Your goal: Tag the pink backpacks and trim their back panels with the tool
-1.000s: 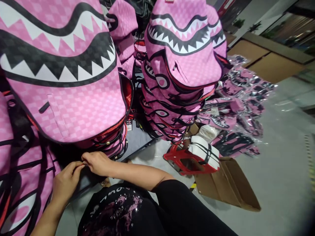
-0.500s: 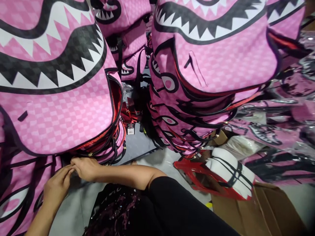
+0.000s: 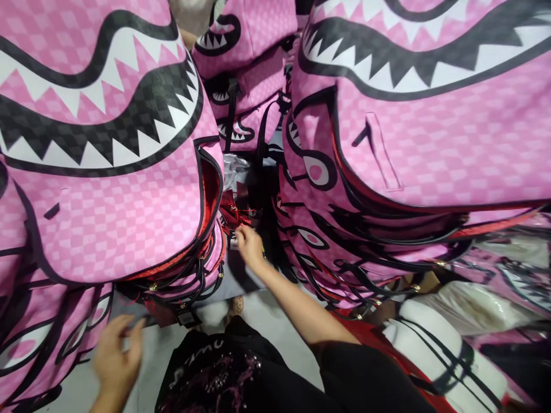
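My right hand [image 3: 249, 245] reaches over the gap between two stacks, its fingers pressed together at a pile of red tags with strings [image 3: 236, 211]; what they grip is too small to tell. Low on the left, my left hand [image 3: 118, 347] is raised with thumb and fingers apart, holding nothing. Above it lies a pink checkered backpack [image 3: 116, 223] with a shark-mouth print, on top of the left stack. Dark red tags [image 3: 161, 312] and a black tag [image 3: 186, 316] hang below that stack's front edge.
Another stack of pink shark backpacks [image 3: 430, 137] rises on the right. More pink bags [image 3: 262, 80] stand at the back. A white bundle with black straps [image 3: 451, 350] is at the lower right. Pink bags [image 3: 26, 344] also lie at the lower left.
My hands have parted: the right moved up and right to the red tags, the left dropped lower and opened. The view has shifted, with the right stack appearing larger.
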Demonstrator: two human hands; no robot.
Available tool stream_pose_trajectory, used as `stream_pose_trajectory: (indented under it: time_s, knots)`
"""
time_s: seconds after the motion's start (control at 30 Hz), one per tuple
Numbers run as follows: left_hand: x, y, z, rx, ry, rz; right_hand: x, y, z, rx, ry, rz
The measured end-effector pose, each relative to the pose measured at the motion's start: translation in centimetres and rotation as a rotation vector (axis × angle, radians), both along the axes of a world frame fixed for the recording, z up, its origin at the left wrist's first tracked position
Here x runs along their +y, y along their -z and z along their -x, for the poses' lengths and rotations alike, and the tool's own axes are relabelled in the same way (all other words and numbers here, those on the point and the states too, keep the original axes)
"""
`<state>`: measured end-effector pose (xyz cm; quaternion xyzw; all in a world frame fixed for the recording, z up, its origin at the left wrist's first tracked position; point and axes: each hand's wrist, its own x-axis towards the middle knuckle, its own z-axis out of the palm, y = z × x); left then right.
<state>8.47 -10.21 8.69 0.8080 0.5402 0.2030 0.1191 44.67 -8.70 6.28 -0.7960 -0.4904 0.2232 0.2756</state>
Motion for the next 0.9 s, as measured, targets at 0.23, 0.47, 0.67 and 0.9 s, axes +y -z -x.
stream_pose_trajectory:
  time_s: [0.23, 0.47, 0.67, 0.9]
  knots:
    - [2.8, 2.4, -24.1, -0.438, 0.238, 0.498, 7.3, 4.6, -6.3, -0.066, 0.224, 0.164]
    - [12.1, 8.8, -38.0, -0.483, -0.176, 0.524, 5.9, 4.7, -7.9, -0.125, 0.111, 0.236]
    - [14.1, 10.4, -39.5, -0.453, -0.263, 0.545, 5.0, 4.2, -9.3, -0.102, 0.058, 0.257]
    - [14.7, 9.9, -39.4, -0.485, -0.227, 0.497, 2.1, 3.4, -11.3, -0.027, 0.170, -0.009]
